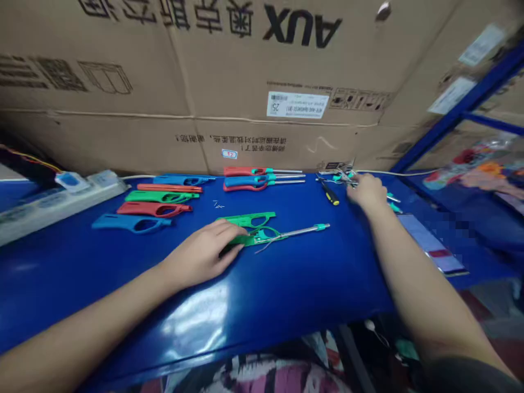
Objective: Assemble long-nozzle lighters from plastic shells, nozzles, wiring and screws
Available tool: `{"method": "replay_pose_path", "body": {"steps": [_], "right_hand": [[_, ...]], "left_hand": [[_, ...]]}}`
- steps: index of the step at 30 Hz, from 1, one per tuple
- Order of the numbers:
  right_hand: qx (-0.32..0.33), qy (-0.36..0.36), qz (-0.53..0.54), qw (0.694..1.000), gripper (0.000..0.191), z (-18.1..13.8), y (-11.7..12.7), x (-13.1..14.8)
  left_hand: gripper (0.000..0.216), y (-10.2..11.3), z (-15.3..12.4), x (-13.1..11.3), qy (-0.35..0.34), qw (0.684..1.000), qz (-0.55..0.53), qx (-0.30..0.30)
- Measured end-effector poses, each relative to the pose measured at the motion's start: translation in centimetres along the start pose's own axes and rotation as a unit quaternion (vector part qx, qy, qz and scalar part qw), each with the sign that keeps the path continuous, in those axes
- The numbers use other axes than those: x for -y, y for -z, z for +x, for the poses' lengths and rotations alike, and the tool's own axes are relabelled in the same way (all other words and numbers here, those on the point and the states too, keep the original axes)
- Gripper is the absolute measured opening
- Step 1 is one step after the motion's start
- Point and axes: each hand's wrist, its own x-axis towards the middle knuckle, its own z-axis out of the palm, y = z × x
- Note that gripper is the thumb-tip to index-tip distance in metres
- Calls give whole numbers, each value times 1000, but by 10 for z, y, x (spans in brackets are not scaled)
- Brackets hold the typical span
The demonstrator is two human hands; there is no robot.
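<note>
Green lighter shell (256,233), nozzle tube fitted, lies open on the blue table (286,284) under my left hand (204,251), fingers flat, pressing. My right hand (366,192) curls over small parts (341,176); grip unclear. Three finished lighters (257,179) lie behind; five empty shells (159,199) remain.

Left hand (202,252) flat, right hand (367,192) outstretched

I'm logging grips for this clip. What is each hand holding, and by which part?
Left hand rests on the handle end of the green lighter. Right hand is among small parts; any grip there cannot be told.
</note>
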Motion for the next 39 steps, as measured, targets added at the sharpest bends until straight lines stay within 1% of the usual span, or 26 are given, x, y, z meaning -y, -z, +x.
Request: {"method": "replay_pose_path", "body": {"steps": [5, 7, 10, 16, 18, 21, 24, 27, 28, 30, 32, 35, 36, 37, 39], "right_hand": [[-22, -6, 4, 1000, 43, -1, 0, 4], [-26, -17, 4, 999, 40, -1, 0, 4], [-17, -26, 5, 999, 33, -1, -1, 2], [9, -51, 18, 998, 29, 2, -2, 4], [26, -68, 26, 997, 25, 4, 4, 3], [57, -88, 45, 993, 14, 5, 23, -3], [56, -80, 76, 992, 8, 1, 46, -8], [37, -21, 149, 988, 11, -11, 64, 0], [33, 14, 186, 982, 12, -18, 67, 8], [37, 92, 260, 961, 23, -37, 68, 29], [67, 168, 319, 930, 30, -62, 64, 55], [127, 252, 374, 883, 23, -109, 57, 90], [138, 286, 412, 854, 19, -124, 55, 98], [131, 312, 437, 833, 15, -139, 54, 105], [104, 368, 460, 802, 6, -161, 52, 113]], "left_hand": [[21, -3, 5, 3, -8, 999, -28, -12], [21, -4, 5, 5, -10, 999, -37, -18], [22, -5, 5, 7, -24, 998, -45, -20], [24, -5, 5, 4, -40, 998, -51, -9], [25, -4, 4, 3, -44, 998, -53, -3], [25, -4, 5, 2, -49, 997, -57, -3], [26, -6, 5, 2, -51, 997, -63, -10], [28, -9, 6, 0, -47, 995, -75, -50], [29, -10, 7, -2, -40, 993, -83, -70], [31, -13, 9, -6, -18, 988, -105, -113], [30, -15, 10, -11, 14, 979, -130, -154], [25, -17, 11, -20, 73, 958, -170, -218], [24, -17, 11, -23, 95, 951, -187, -227], [23, -17, 11, -26, 113, 944, -206, -230], [21, -17, 11, -30, 142, 933, -250, -218]]}}
